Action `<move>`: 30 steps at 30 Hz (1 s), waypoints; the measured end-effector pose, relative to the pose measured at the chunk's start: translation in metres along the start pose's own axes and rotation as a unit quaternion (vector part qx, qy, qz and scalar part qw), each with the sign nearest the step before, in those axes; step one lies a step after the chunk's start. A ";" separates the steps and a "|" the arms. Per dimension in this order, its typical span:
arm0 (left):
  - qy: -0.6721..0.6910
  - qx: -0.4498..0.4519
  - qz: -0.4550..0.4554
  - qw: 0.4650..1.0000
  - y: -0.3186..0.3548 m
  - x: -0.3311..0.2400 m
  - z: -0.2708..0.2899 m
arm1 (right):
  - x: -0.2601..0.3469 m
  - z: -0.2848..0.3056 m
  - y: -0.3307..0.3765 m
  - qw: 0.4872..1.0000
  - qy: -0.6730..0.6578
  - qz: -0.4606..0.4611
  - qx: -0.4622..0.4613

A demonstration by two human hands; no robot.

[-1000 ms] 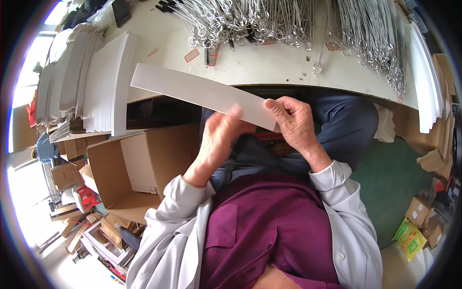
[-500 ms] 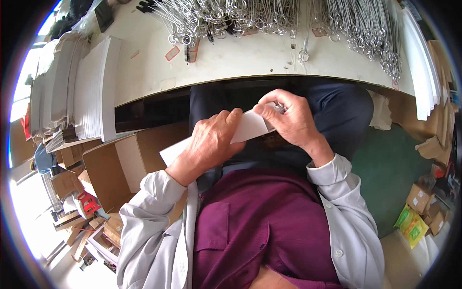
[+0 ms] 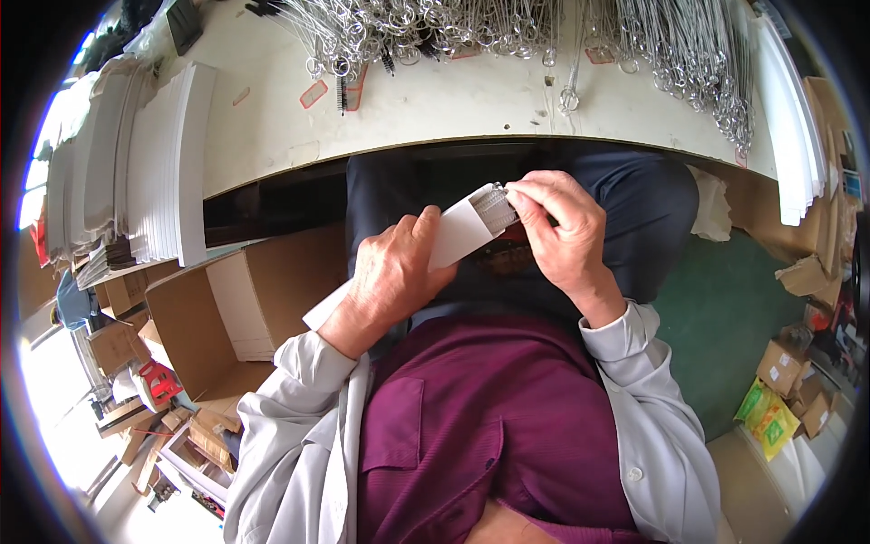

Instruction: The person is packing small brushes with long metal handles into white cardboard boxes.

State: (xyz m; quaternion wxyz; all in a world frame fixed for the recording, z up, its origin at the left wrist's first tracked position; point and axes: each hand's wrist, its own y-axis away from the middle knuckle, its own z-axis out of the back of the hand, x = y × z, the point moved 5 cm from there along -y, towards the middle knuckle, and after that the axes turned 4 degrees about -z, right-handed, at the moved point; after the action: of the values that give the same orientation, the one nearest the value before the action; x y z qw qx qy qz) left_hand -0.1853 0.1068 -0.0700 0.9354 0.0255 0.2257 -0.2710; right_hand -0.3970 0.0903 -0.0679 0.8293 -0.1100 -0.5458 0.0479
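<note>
My left hand [image 3: 394, 267] is wrapped round a long, narrow white box [image 3: 458, 238], held slantwise above my lap. The box's upper right end is open, and a bundle of silvery wires [image 3: 495, 211] shows in its mouth. At that end my right hand [image 3: 566, 222] has thumb and fingers pinched together on the tips of the wires. What lies right under the fingertips is partly hidden.
Many wire-handled brushes with ring ends [image 3: 408, 32] lie on the white table [image 3: 272, 136]. Stacks of folded white boxes stand at the left [image 3: 172, 163] and right [image 3: 797, 136]. An open cardboard carton [image 3: 204, 317] is at my left.
My right hand has drawn back a little from the box's mouth, so the wires inside show more. The box's open end has tilted upward. My left hand keeps its hold.
</note>
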 end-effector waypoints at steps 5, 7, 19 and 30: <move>0.018 -0.001 0.020 1.000 0.001 -0.003 -0.006 | 0.001 -0.011 0.007 0.988 0.090 0.120 0.028; 0.023 -0.005 0.022 0.999 0.003 -0.004 -0.010 | -0.004 -0.013 0.010 0.989 0.086 0.113 0.029; 0.080 -0.015 0.050 0.995 0.010 -0.006 -0.020 | -0.016 -0.029 0.021 0.996 -0.046 -0.081 0.019; 0.109 -0.009 0.072 0.991 0.014 -0.003 -0.025 | -0.019 -0.034 0.030 0.989 -0.043 -0.129 0.063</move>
State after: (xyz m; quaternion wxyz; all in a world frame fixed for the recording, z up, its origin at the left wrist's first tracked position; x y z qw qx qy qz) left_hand -0.1905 0.1240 -0.0924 0.9224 0.0629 0.3263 -0.1968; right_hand -0.3720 0.1112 -0.1044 0.8093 0.0155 -0.5869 -0.0205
